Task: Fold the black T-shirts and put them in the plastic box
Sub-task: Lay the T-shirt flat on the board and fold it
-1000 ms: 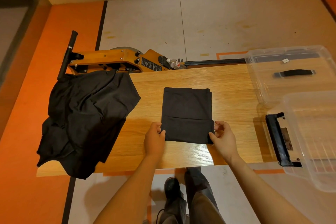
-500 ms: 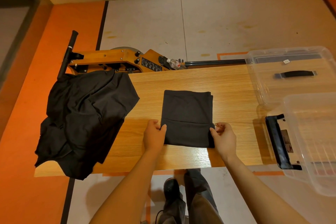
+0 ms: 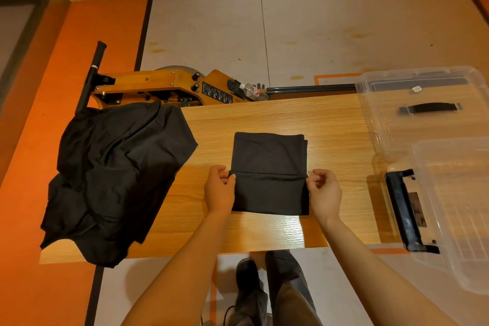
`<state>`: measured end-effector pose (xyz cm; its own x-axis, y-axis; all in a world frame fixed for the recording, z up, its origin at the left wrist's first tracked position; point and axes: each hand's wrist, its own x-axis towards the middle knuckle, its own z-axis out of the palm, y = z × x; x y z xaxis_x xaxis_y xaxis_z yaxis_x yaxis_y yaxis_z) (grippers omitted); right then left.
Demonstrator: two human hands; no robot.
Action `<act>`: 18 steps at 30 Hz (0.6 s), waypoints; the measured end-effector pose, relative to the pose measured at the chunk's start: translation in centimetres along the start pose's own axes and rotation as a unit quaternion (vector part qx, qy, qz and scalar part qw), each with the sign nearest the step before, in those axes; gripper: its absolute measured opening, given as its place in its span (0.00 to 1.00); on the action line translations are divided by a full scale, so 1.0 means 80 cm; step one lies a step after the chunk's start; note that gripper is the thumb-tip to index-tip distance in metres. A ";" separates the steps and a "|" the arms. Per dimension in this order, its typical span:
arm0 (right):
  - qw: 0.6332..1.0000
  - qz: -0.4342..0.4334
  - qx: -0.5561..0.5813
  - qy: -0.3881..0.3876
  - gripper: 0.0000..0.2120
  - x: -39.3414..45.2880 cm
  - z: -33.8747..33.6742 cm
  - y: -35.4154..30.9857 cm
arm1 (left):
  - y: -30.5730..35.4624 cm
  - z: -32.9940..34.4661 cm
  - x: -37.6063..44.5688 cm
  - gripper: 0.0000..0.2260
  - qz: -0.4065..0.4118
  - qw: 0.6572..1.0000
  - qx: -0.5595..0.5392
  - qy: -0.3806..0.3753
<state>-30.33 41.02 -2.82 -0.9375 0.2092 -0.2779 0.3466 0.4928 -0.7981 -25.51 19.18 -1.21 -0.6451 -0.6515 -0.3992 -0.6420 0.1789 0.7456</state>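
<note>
1. Black cotton lies between our hands: the shirt (image 3: 269,167) is already a narrow rectangle on the table (image 3: 330,119), and we are taking its near part up and over the far part.

2. Our left hand (image 3: 219,190) pinches the left end of the turned-over edge, thumb and fingers curled on the cloth. Our right hand (image 3: 324,192) pinches the right end in the same way. We hold both ends at once so the edge stays straight and level.

3. Beyond the grip, the far part of the shirt lies flat on the wood. Below the grip, the near fold sits close to the table's front edge.

4. Well to the left of the grip, the pile (image 3: 113,180) of unfolded black shirts spreads over the table's end and hangs past it, out of the way of the folding space.

5. Right of the grip, the box (image 3: 455,209) stands open, part of it beyond the table's end, within reach for the drop. Its lid (image 3: 423,111) lies past it on the far corner.

6. We judge one more fold is due before the shirt goes in the box; slack at either pinch would skew it.
</note>
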 end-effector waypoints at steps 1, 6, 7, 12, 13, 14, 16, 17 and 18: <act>1.000 -0.009 -0.019 0.001 0.12 -0.001 0.001 0.001 | -0.002 0.000 -0.001 0.12 0.012 1.000 0.020 0.005; 0.969 -0.178 -0.173 0.012 0.15 -0.026 0.008 -0.001 | -0.017 0.003 -0.010 0.12 0.095 0.989 0.111 0.030; 0.962 -0.199 -0.188 0.013 0.15 -0.030 0.011 0.000 | -0.019 0.004 -0.011 0.14 0.097 0.988 0.118 0.037; 0.961 -0.198 -0.191 0.015 0.17 -0.037 0.022 0.007 | -0.013 0.007 -0.006 0.20 0.082 0.988 0.123 0.055; 0.964 -0.188 -0.187 0.017 0.17 -0.036 0.023 0.007 | -0.012 0.007 -0.003 0.20 0.083 0.985 0.140 0.054; 0.965 -0.181 -0.187 0.015 0.17 -0.034 0.023 0.007 | -0.010 0.007 -0.001 0.20 0.092 0.980 0.168 0.051; 0.960 -0.186 -0.207 -0.004 0.19 -0.027 0.025 0.007 | -0.009 0.008 0.003 0.24 0.134 0.958 0.254 0.026; 0.954 -0.197 -0.227 -0.019 0.21 -0.024 0.026 0.008 | -0.009 0.009 0.005 0.26 0.161 0.938 0.308 0.003; 0.945 -0.209 -0.248 -0.034 0.22 -0.021 0.027 0.010 | -0.011 0.010 0.007 0.28 0.187 0.912 0.364 -0.023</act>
<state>-28.53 39.19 -4.13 -0.9895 -0.1380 -0.0419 -0.0987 0.8597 -0.5012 -25.66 19.25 -2.51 -0.8809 -0.4170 -0.2238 -0.4686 0.8347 0.2892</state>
